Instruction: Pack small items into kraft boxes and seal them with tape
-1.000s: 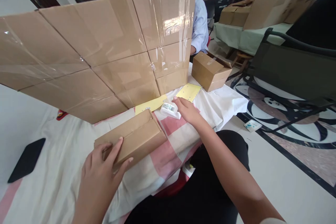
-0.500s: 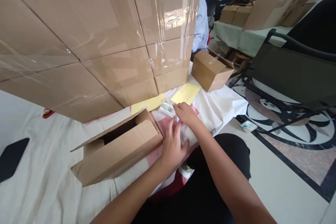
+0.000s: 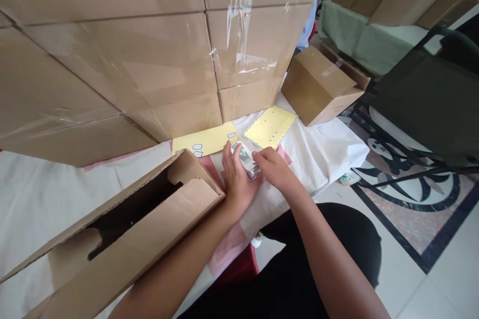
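**White case between your two hands**

In the head view, the small white case (image 3: 245, 157) with a printed label sits between your hands, over the cloth-covered counter (image 3: 322, 144). Your left hand (image 3: 237, 182) is on its left and near side, its fingers apart and reaching along that left edge, so that the label shows just to the right of your fingers. Your right hand (image 3: 275, 167) is at the opposite end, its fingers bent and close together at the case's right edge. You have both hands right at the case, but you cannot tell from here whether either is clamped on it, nor whether it rests on the cloth.

Just beyond your left fingers lies a yellow strip (image 3: 209, 139) with small outlined marks; a wavy-edged yellow sheet (image 3: 271, 127) lies beyond the case, to its right. To your left, a cardboard box (image 3: 160, 224) gapes along its top, its near corner beside your left wrist. A tall taped cardboard wall (image 3: 157, 55) stands behind the strip, and a second box (image 3: 318, 89) sits past the yellow sheet.
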`<action>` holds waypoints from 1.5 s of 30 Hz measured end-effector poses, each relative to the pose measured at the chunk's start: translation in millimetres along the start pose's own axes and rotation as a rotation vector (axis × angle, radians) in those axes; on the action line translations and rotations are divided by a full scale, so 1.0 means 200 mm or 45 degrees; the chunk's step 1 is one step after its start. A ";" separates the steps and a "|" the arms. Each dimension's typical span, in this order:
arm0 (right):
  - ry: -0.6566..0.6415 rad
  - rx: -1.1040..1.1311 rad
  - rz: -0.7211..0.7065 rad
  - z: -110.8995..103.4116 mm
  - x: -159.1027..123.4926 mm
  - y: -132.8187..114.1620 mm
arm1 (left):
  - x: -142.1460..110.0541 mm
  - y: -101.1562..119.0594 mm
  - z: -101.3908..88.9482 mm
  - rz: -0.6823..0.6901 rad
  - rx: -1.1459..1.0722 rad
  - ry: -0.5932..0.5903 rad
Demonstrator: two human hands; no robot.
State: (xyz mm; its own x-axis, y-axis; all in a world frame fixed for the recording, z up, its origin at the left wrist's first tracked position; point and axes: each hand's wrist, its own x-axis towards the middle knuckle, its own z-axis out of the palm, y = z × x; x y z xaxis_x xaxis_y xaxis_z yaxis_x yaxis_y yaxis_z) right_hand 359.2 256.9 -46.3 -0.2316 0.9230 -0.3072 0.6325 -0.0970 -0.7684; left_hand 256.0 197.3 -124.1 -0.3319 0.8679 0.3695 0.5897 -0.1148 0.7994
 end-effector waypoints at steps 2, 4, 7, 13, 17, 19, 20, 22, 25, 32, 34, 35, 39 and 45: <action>-0.032 0.035 0.031 -0.01 0.01 0.00 | 0.00 0.00 0.00 -0.008 -0.005 0.001; -0.065 0.038 0.065 -0.02 0.02 -0.01 | 0.00 0.00 -0.01 -0.002 -0.006 -0.012; -0.073 -0.029 0.077 -0.02 0.02 -0.05 | 0.00 -0.01 -0.02 0.000 -0.004 -0.030; -0.064 0.050 0.017 0.00 0.00 -0.10 | -0.01 -0.01 -0.03 0.002 0.008 -0.025; -0.001 0.091 -0.018 0.02 -0.02 -0.09 | -0.01 -0.01 -0.02 0.063 0.009 -0.042; 0.009 0.059 -0.034 0.02 -0.03 -0.08 | -0.01 -0.02 -0.02 0.061 0.019 -0.033; 0.009 0.039 -0.048 0.02 -0.04 -0.08 | -0.01 -0.02 -0.02 0.055 0.028 -0.024; 0.022 0.010 -0.075 0.03 -0.04 -0.06 | -0.01 -0.01 -0.02 0.054 0.046 -0.021; 0.055 -0.022 -0.109 0.04 -0.05 -0.03 | -0.02 -0.01 -0.03 0.066 0.070 -0.038; 0.117 -0.092 -0.139 0.04 -0.07 0.01 | -0.02 -0.01 -0.03 0.114 0.128 -0.018; 0.130 -0.124 -0.131 0.04 -0.08 0.01 | -0.02 -0.01 -0.03 0.114 0.134 -0.013; 0.133 -0.136 -0.133 0.04 -0.08 0.01 | -0.02 -0.01 -0.03 0.117 0.134 -0.009; 0.120 -0.128 -0.156 0.02 -0.11 0.01 | -0.02 -0.01 -0.03 0.120 0.117 -0.002; 0.093 -0.108 -0.214 -0.01 -0.17 0.04 | -0.02 -0.02 -0.03 0.149 0.103 0.000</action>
State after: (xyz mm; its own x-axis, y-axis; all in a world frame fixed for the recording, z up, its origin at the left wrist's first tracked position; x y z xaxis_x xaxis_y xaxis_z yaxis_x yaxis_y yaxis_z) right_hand 374.1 225.8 -41.4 -0.2868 0.9485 -0.1344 0.6501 0.0896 -0.7546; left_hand 250.6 191.6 -125.3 -0.2571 0.8509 0.4581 0.6818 -0.1762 0.7100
